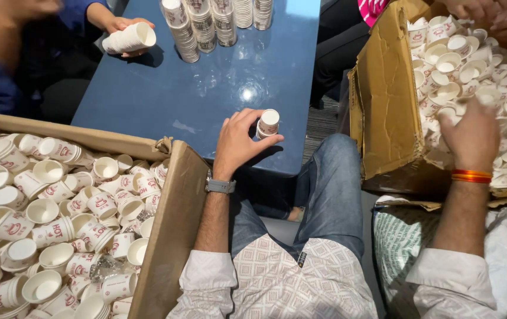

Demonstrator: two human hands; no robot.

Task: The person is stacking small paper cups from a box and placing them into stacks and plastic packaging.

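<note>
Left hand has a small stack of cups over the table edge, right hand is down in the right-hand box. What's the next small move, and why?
Probably close the right hand on one loose cup in the open carton and bring it to the short stack pinched in the left hand. The right hand looks empty, and that stack is far shorter than the finished columns on the blue table.
</note>
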